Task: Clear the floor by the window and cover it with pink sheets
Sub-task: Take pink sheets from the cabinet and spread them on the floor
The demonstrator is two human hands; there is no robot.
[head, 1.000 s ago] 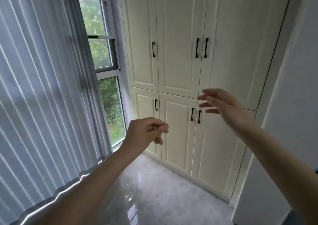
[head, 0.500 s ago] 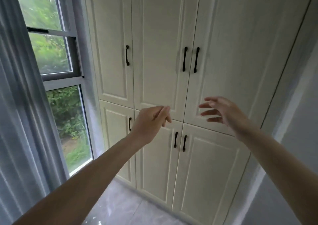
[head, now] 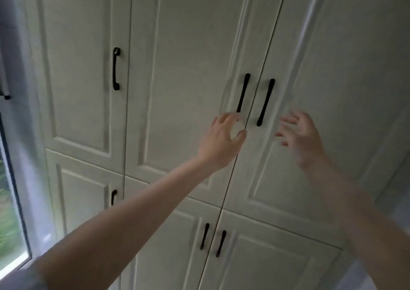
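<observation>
Both hands reach up to the white cupboard [head: 188, 79] wall. Left hand [head: 221, 139] is loosely curved, grasping nothing, its fingertips at the lower end of the left black handle [head: 243, 92] of the upper middle pair. Right hand [head: 299, 134], blurred, is spread and released just right of the other handle [head: 265, 102]. Left of the cupboard shows a strip of window [head: 11, 212]; neither floor nor pink sheets are in view.

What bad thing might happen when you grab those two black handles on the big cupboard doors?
The picture is blurred, so the left hand and right hand seem to be moving fast and might miss the upper handles or bump fingers on them. Both hands are open and hold nothing. The two upper doors meet at a narrow seam, and opening both together might swing them toward the person.
</observation>
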